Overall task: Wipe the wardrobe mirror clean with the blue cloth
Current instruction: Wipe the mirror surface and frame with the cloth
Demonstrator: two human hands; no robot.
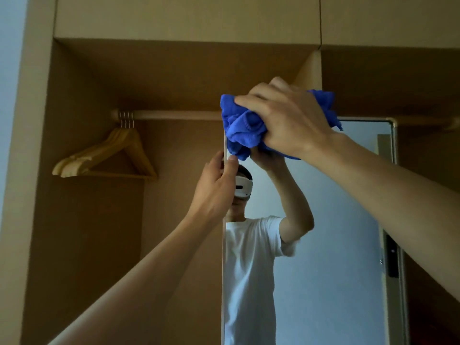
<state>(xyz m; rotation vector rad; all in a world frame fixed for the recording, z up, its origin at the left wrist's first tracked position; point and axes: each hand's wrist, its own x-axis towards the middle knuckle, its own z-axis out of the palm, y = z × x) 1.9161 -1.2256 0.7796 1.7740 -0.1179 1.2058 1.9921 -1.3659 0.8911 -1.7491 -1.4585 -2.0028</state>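
The cloth [245,128] under the right hand's [286,120] fingers [249,102] hides the mirror's [336,245] top left corner and part of the rail [174,115]. Below the left hand's [214,188] fingers [219,161], the mirror is cut off.

We see the blue cloth [245,125] as soft, nubbly, matt terry, the mirror [336,245] as smooth, glossy glass in a thin, shiny metal frame [394,150], the wardrobe panels [174,70] as matt, smooth wood-look board, and the hangers [84,159] as pale, lightly sheened wood with bright metal hooks [126,122] on a smooth wooden rail [174,115].
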